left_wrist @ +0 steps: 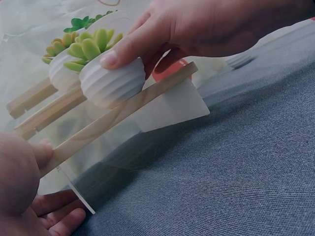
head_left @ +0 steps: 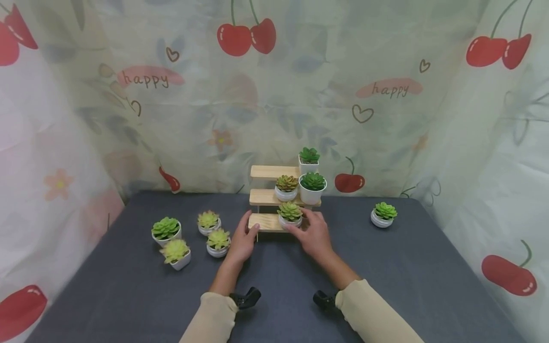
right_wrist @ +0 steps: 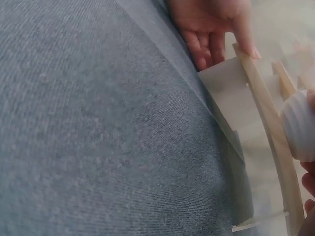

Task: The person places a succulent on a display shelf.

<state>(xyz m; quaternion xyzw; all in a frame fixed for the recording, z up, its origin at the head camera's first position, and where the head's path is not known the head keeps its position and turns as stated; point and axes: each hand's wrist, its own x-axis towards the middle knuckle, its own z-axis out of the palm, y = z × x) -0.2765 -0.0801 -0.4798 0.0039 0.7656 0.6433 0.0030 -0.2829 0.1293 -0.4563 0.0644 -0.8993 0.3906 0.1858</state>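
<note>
A three-step wooden display stand (head_left: pixel 268 221) with clear side panels stands on the dark cloth. My left hand (head_left: pixel 242 242) grips the left end of its lowest step, thumb on the wood and fingers by the side panel. With thumb and fingers, my right hand (head_left: pixel 315 237) holds a light-green potted succulent (head_left: pixel 289 214) by its ribbed white pot (left_wrist: pixel 112 83), at the right part of that step. Behind it on the middle step are a reddish-green succulent (head_left: pixel 286 187) and a dark-green succulent (head_left: pixel 312 187). Another green succulent (head_left: pixel 309 161) occupies the top step's right end.
Left of the stand sit several potted succulents, among them a bright-green one (head_left: pixel 166 230) and a yellow-green one (head_left: pixel 218 242). One more green succulent (head_left: pixel 383 215) is far right. A patterned curtain (head_left: pixel 274 105) hangs behind the table (head_left: pixel 283 295).
</note>
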